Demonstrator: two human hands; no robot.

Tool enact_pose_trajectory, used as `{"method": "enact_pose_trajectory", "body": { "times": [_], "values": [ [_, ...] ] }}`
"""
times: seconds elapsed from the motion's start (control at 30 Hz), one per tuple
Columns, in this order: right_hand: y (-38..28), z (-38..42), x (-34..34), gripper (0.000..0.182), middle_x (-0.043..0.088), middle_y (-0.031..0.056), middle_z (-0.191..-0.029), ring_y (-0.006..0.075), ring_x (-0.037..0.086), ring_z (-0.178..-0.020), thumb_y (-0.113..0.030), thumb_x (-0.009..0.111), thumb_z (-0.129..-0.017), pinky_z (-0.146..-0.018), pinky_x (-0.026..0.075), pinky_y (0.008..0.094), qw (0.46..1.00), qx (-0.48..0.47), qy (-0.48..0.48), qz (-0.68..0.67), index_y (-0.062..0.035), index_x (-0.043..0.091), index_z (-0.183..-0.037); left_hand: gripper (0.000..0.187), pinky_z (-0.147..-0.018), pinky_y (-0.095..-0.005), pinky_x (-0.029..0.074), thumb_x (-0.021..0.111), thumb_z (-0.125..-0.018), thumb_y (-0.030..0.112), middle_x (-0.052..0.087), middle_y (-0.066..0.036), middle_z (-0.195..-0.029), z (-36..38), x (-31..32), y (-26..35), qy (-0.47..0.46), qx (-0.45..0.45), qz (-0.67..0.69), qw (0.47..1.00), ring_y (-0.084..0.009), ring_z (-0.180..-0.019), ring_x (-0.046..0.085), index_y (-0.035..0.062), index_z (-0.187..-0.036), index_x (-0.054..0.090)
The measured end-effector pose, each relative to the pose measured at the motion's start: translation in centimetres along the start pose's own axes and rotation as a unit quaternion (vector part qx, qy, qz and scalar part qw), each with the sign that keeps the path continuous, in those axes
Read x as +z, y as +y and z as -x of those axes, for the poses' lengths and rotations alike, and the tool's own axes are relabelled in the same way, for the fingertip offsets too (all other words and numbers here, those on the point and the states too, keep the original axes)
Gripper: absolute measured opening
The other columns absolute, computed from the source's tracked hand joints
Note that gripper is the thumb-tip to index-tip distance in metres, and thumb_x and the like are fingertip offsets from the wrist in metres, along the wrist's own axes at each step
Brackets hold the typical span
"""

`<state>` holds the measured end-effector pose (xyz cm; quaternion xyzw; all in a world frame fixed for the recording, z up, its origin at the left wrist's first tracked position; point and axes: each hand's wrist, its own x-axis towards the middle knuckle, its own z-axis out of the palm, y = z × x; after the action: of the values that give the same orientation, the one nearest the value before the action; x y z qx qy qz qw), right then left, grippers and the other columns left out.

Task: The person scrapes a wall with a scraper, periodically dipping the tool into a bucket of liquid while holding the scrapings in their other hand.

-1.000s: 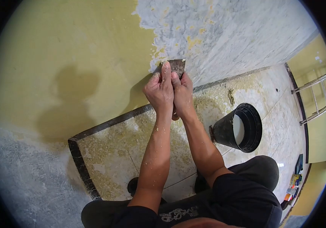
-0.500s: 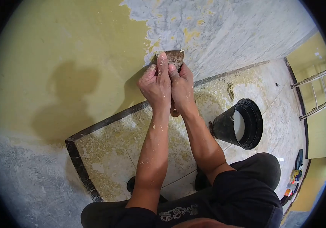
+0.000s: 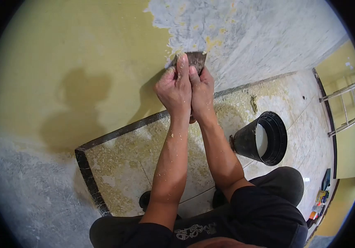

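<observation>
Both hands grip one paint scraper (image 3: 196, 60), its worn flat blade at the wall where yellow paint meets bare grey plaster. My left hand (image 3: 175, 89) is closed around it, thumb laid along the blade. My right hand (image 3: 202, 91) is closed on the other side, pressed against the left. Most of the handle is hidden by my hands; its end shows between my wrists. Paint flakes cling to my fingers and forearms. The wall (image 3: 132, 53) is yellow on the left and stripped to grey at the upper right.
A black bucket (image 3: 283, 138) with whitish liquid stands on the tiled floor at the right. Paint scrapings (image 3: 119, 165) litter the floor along the dark baseboard (image 3: 123, 130). A metal ladder (image 3: 345, 107) stands at far right, with several small items (image 3: 320, 198) below it.
The view has shifted slightly, so the wall and bucket sit a little lower and further right. Both hands stay closed on the scraper, its blade still at the paint edge.
</observation>
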<state>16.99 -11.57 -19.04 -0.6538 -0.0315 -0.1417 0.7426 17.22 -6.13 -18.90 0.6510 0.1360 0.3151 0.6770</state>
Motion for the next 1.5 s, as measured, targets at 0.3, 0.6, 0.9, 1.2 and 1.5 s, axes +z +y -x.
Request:
{"method": "enact_pose_trajectory", "body": {
  "times": [0.3,0.6,0.9,1.2,1.5],
  "values": [
    [0.0,0.3,-0.6,0.018,0.064,0.0077,-0.092,0.0121,0.055,-0.081,-0.008,0.049,-0.096,-0.075,0.047,0.0296,0.999,0.021,0.004,0.029,0.0047,0.059,-0.105,0.051,-0.051,-0.0284,0.038,0.070,-0.089,0.038,0.051,0.003,-0.055,0.0,0.4,0.0,-0.011,-0.048,0.041,0.998,-0.0066,-0.057,0.041,-0.0082,-0.068,0.062],
    [1.0,0.7,-0.8,0.018,0.066,0.0099,-0.092,0.0147,0.056,-0.081,-0.007,0.050,-0.094,-0.076,0.047,0.0319,0.997,0.043,0.020,0.063,0.0047,0.060,-0.104,0.049,-0.050,-0.0270,0.036,0.072,-0.088,0.034,0.050,0.003,-0.056,0.8,-0.1,-1.2,-0.004,-0.074,0.013,0.997,-0.0058,-0.058,0.040,-0.0053,-0.062,0.060],
    [0.7,0.2,-0.6,0.017,0.066,0.0103,-0.091,0.0146,0.056,-0.082,-0.007,0.051,-0.095,-0.076,0.047,0.0314,0.999,0.016,0.010,0.039,0.0043,0.059,-0.105,0.040,-0.054,-0.0254,0.042,0.071,-0.090,0.030,0.060,0.002,-0.065,0.7,0.5,-0.9,-0.005,-0.087,0.103,0.991,-0.0054,-0.061,0.047,-0.0058,-0.072,0.067],
    [-0.5,0.1,0.1,0.018,0.065,0.0095,-0.094,0.0128,0.055,-0.082,-0.007,0.051,-0.095,-0.076,0.047,0.0293,0.998,0.031,0.007,-0.046,0.0041,0.059,-0.106,0.044,-0.054,-0.0258,0.041,0.071,-0.089,0.032,0.057,0.002,-0.060,-0.3,0.4,0.0,0.010,-0.028,0.061,0.998,-0.0056,-0.060,0.045,-0.0072,-0.071,0.067],
    [0.2,0.3,0.1,0.018,0.065,0.0092,-0.095,0.0126,0.056,-0.084,-0.006,0.050,-0.096,-0.077,0.047,0.0299,1.000,0.005,0.019,0.010,0.0050,0.058,-0.107,0.040,-0.053,-0.0246,0.040,0.072,-0.089,0.030,0.057,0.004,-0.064,0.0,0.2,-0.3,-0.002,-0.064,0.060,0.996,-0.0045,-0.061,0.044,-0.0070,-0.073,0.067]
  ]
}}
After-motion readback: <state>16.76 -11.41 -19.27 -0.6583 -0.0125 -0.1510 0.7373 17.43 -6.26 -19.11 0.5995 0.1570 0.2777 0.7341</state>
